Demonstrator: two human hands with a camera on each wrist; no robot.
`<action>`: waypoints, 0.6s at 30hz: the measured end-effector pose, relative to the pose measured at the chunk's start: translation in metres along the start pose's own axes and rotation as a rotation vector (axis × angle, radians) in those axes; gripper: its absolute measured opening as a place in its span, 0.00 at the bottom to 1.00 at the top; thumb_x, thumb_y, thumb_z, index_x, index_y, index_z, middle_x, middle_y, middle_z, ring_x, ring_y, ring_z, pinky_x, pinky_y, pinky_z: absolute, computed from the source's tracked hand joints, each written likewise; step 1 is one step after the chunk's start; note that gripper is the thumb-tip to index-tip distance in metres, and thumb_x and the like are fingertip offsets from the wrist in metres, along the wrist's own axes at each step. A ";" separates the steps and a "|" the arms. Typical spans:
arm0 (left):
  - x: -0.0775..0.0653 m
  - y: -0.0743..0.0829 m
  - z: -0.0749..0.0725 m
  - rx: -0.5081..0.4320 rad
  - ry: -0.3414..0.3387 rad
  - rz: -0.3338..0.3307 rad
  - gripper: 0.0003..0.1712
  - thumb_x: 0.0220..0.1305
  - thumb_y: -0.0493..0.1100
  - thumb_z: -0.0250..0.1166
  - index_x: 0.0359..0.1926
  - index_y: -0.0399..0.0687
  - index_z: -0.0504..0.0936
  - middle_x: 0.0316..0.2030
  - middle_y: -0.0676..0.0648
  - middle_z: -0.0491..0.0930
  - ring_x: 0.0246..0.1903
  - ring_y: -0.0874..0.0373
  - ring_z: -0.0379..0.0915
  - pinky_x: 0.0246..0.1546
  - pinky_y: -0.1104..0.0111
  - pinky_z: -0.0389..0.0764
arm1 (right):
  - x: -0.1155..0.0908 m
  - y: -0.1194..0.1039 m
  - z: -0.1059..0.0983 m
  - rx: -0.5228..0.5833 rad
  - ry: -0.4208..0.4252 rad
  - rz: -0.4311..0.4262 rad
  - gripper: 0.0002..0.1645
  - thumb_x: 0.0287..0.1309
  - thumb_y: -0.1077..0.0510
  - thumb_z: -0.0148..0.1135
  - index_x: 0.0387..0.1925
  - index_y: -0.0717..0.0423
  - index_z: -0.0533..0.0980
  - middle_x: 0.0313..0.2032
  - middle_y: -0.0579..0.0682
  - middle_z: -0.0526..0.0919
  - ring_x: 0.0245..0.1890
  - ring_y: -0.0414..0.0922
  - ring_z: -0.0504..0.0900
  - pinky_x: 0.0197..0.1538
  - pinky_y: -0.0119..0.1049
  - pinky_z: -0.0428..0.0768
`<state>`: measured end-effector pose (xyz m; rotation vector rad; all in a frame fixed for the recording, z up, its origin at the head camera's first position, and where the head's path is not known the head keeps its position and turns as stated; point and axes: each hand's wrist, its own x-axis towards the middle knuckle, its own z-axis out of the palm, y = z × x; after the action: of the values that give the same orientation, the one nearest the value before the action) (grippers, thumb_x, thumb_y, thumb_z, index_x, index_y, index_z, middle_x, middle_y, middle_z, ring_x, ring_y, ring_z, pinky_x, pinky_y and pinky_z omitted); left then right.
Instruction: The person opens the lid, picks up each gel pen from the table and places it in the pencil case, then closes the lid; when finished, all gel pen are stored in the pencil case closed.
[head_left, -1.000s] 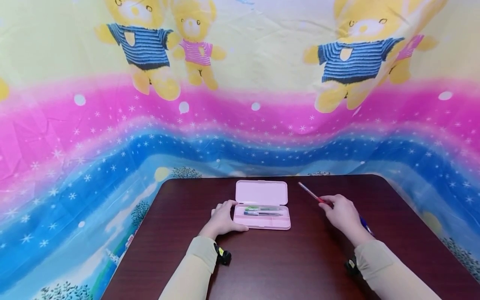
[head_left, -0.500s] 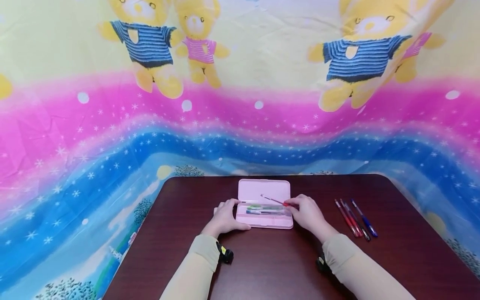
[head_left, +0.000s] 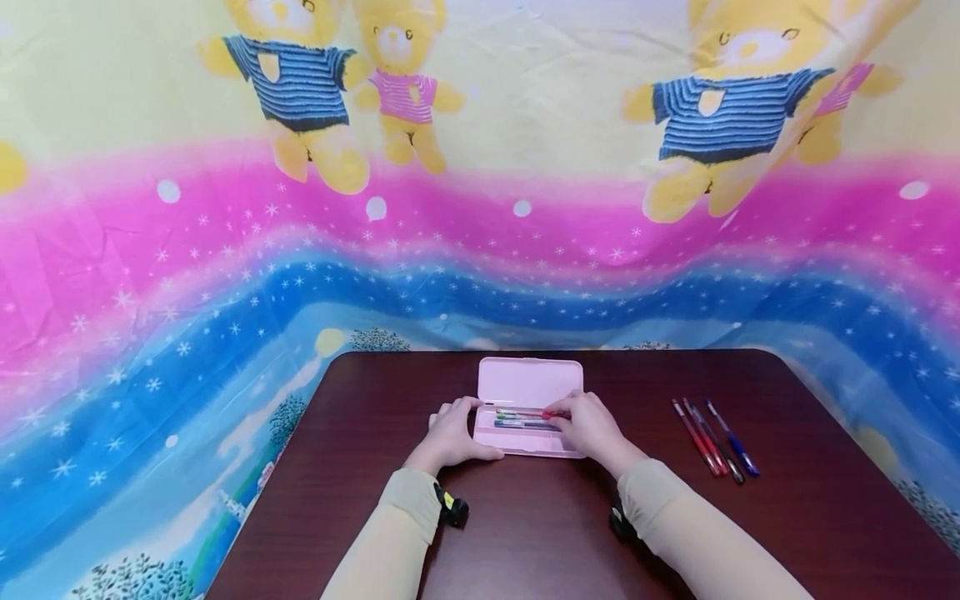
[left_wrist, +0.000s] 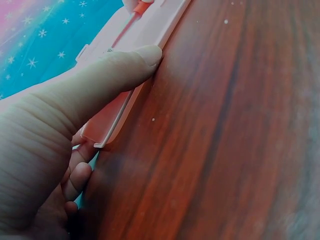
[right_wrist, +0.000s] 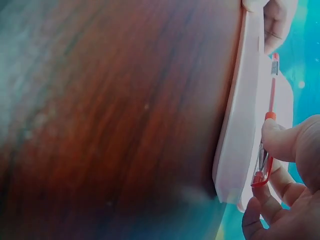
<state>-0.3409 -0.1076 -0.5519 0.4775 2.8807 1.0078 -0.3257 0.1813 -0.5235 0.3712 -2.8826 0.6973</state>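
A pink pencil case [head_left: 530,380] lies with its lid raised on the table. Inside its tray are a few pens [head_left: 525,424], among them a green and a dark blue one. My left hand [head_left: 452,437] holds the case at its left end, thumb along the front wall and fingers round the back. Over the right part of the tray, my right hand [head_left: 588,427] pinches a red pen [right_wrist: 270,116] between thumb and fingers. The pen's tip end points toward the left hand in the right wrist view, and part of it is hidden behind the thumb.
On the dark wooden table [head_left: 525,525], to the right, lie two red pens [head_left: 697,437], a black pen [head_left: 726,444] and a blue pen [head_left: 732,437] side by side. A patterned cloth [head_left: 480,267] hangs behind the table's back edge.
My right hand has carried the red pen leftward from near the pens at right and lowered it into the case. My left hand stays on the case.
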 end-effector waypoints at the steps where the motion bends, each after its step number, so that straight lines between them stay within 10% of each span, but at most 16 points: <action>1: 0.000 0.000 0.000 0.000 -0.001 -0.001 0.61 0.44 0.70 0.88 0.75 0.54 0.74 0.71 0.45 0.78 0.70 0.45 0.69 0.68 0.45 0.67 | 0.001 -0.001 0.001 -0.004 -0.006 0.000 0.08 0.66 0.58 0.78 0.45 0.42 0.95 0.40 0.48 0.88 0.43 0.49 0.80 0.51 0.47 0.79; 18: 0.001 -0.002 0.002 0.005 0.007 -0.001 0.62 0.43 0.71 0.88 0.75 0.55 0.74 0.71 0.46 0.78 0.69 0.45 0.69 0.67 0.45 0.68 | 0.004 -0.003 0.005 -0.036 -0.052 0.075 0.07 0.67 0.57 0.77 0.43 0.41 0.94 0.44 0.50 0.90 0.48 0.53 0.83 0.55 0.54 0.82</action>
<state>-0.3420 -0.1075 -0.5542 0.4739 2.8899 1.0035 -0.3290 0.1754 -0.5257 0.2823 -2.9671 0.6562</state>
